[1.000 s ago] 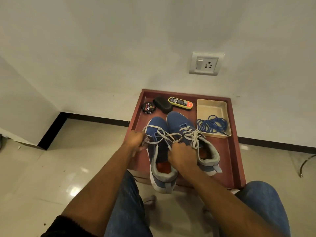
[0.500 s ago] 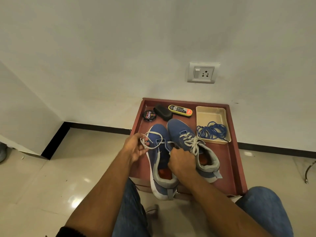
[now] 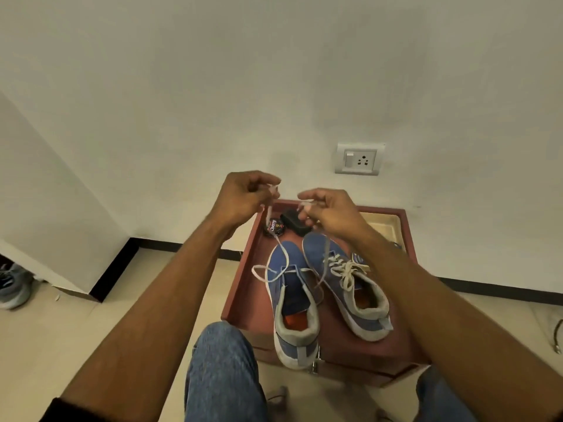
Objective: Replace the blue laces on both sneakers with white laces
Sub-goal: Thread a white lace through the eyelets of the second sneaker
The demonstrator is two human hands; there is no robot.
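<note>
Head view, left hand (image 3: 243,197) and right hand (image 3: 330,213) pinching white lace (image 3: 285,254) ends

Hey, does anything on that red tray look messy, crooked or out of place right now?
Nothing is spilled or damaged. The one uneven thing: the left sneaker is laced only at its lowest eyelets, its white lace slack and looping, both ends raised by the left hand and right hand. The right sneaker is already tied.

Beige tray (image 3: 384,226) mostly behind right hand (image 3: 330,213), lace ends (image 3: 273,190) blurred
</note>
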